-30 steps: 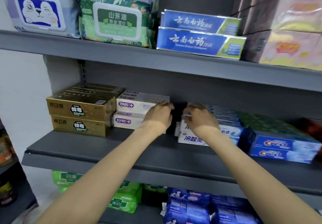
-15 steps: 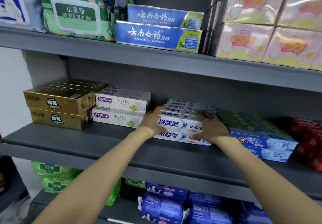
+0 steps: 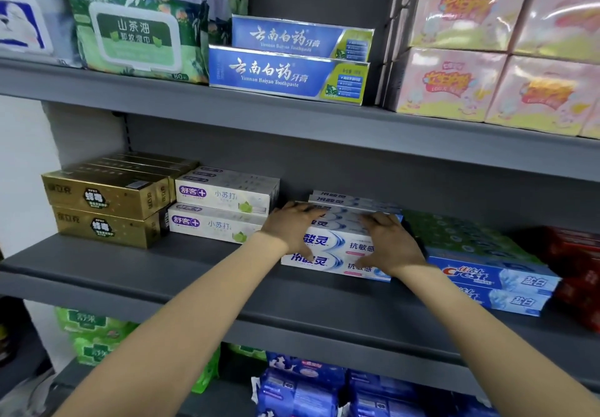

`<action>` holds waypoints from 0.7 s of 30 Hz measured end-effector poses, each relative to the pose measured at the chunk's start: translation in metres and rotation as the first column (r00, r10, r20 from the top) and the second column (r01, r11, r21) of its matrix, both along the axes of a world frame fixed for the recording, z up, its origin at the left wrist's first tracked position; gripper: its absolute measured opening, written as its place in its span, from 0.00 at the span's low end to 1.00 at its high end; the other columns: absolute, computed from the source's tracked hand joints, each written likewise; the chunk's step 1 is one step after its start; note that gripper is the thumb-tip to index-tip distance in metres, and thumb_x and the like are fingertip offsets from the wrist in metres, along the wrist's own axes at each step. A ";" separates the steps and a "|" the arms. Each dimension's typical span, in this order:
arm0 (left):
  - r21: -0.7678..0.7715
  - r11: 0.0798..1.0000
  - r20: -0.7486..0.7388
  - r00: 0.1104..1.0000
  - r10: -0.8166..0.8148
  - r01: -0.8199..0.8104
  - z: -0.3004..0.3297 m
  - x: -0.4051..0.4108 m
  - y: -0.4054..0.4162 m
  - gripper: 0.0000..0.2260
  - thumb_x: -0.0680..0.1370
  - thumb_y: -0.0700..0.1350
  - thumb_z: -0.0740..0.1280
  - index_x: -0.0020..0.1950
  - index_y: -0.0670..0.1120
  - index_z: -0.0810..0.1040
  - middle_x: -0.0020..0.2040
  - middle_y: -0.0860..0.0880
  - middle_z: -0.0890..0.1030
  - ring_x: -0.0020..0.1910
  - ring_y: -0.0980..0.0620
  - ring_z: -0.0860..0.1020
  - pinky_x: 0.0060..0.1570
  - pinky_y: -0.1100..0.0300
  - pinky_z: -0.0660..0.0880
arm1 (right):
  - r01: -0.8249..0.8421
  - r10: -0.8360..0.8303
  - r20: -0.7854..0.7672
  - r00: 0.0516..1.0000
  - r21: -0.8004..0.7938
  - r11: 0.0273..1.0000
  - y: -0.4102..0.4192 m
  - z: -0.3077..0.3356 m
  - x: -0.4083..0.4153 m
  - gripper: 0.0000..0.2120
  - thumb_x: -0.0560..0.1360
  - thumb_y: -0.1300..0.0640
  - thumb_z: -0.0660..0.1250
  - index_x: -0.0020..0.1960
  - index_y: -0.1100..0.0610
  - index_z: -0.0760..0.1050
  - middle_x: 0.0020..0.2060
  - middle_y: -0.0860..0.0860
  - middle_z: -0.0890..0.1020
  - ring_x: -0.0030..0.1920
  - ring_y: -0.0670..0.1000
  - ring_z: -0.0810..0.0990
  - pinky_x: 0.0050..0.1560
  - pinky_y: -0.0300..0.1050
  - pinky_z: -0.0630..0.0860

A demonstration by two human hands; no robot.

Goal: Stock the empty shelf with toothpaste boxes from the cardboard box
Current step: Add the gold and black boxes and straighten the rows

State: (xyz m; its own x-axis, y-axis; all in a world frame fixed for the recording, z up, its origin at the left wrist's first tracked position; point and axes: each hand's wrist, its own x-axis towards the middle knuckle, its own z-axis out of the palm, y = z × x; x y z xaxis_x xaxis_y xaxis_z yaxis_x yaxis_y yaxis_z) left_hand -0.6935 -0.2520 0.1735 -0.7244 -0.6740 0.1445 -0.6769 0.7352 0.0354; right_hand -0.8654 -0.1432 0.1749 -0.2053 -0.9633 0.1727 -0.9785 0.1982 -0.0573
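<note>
On the middle shelf (image 3: 194, 280), a two-high stack of white-and-blue toothpaste boxes (image 3: 337, 254) sits between both hands. At its left end, the left hand (image 3: 292, 226) lies over the top corner with fingers spread and nearly straight, thumb down across the front face. At its right end, the right hand (image 3: 388, 241) presses the same way, fingers flat on the top box and thumb reaching down the front; neither hand curls round anything. More boxes of the same kind run back behind the front pair.

Left of the stack, a narrow dark gap separates it from the white boxes with purple labels (image 3: 224, 212), which stand just beside the gold boxes (image 3: 107, 209) at the shelf's left end. Right of the stack, the blue Crest boxes (image 3: 493, 280) lie close against it, with red boxes (image 3: 578, 274) farther on. A broad bare strip of shelf runs in front of all the stacks to the front edge.

The held boxes are long and white, with blue lettering and a blue swirl.
</note>
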 end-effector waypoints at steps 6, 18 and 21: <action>-0.033 0.999 0.038 0.998 0.044 -0.042 0.002 0.017 -0.003 0.45 0.67 0.55 0.76 0.77 0.56 0.53 0.77 0.52 0.58 0.74 0.47 0.59 0.69 0.52 0.64 | -0.049 0.051 0.045 0.998 -0.065 0.997 -0.005 -0.006 0.010 0.45 0.67 0.46 0.75 0.76 0.54 0.55 0.72 0.48 0.61 0.73 0.51 0.56 0.70 0.42 0.59; 0.003 0.999 0.082 0.996 0.047 -0.047 0.006 0.003 0.001 0.49 0.67 0.67 0.69 0.78 0.53 0.46 0.79 0.50 0.48 0.77 0.47 0.48 0.75 0.49 0.47 | 0.274 0.063 0.847 0.527 -0.240 0.931 -0.014 -0.028 0.005 0.33 0.73 0.47 0.69 0.73 0.56 0.62 0.64 0.49 0.73 0.68 0.52 0.70 0.65 0.42 0.66; 0.026 0.999 0.084 0.996 0.019 -0.021 0.005 0.004 -0.003 0.48 0.67 0.67 0.69 0.78 0.53 0.47 0.79 0.51 0.49 0.77 0.48 0.50 0.74 0.53 0.50 | 0.285 0.054 0.856 0.514 -0.231 0.930 -0.019 -0.031 0.009 0.30 0.73 0.47 0.68 0.71 0.55 0.63 0.65 0.52 0.75 0.66 0.54 0.72 0.66 0.47 0.68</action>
